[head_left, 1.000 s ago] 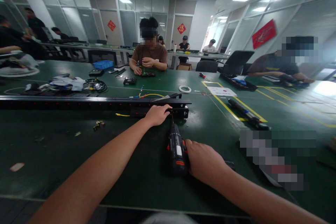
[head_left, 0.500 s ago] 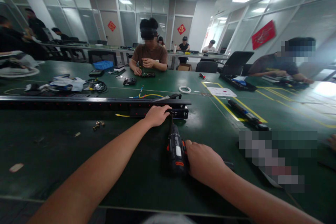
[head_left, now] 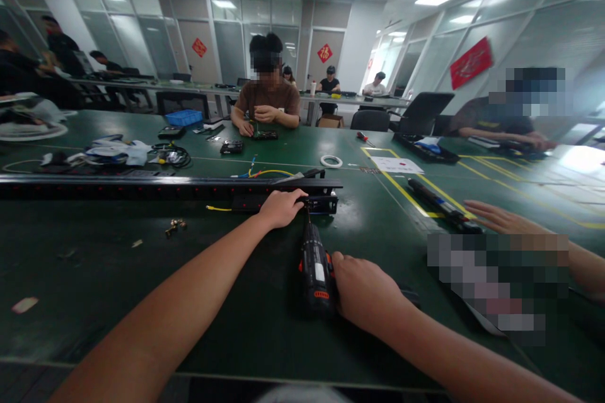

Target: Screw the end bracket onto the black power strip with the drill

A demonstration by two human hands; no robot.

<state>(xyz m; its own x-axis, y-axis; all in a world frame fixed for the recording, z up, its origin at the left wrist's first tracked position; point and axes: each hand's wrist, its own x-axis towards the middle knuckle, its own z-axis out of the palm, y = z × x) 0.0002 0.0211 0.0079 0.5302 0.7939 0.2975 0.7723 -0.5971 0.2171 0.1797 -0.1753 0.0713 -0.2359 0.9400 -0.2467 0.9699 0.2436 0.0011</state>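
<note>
My right hand (head_left: 366, 286) is closed around the handle of a black and orange cordless drill (head_left: 314, 271). The drill lies on its side and points away from me, its bit meeting the end of a long black rail (head_left: 142, 189). My left hand (head_left: 282, 208) grips the rail's near side close to its right end, thumb and fingertips beside the drill bit. Any screw at the bit's tip is too small to make out. A wire with a yellow end (head_left: 218, 208) sticks out from the rail, and blue and yellow wires (head_left: 267, 172) run behind it.
Small brass-coloured fittings (head_left: 176, 225) lie left of my forearm. A white ring (head_left: 331, 162), a screwdriver (head_left: 363, 137) and a black cylindrical tool (head_left: 439, 204) are farther off. From the right reaches a co-worker's hand (head_left: 505, 219). Another person (head_left: 267, 101) sits across the table.
A co-worker's hand has come in from the right, near the black cylindrical tool. My hands, the drill and the rail hold nearly the same places.
</note>
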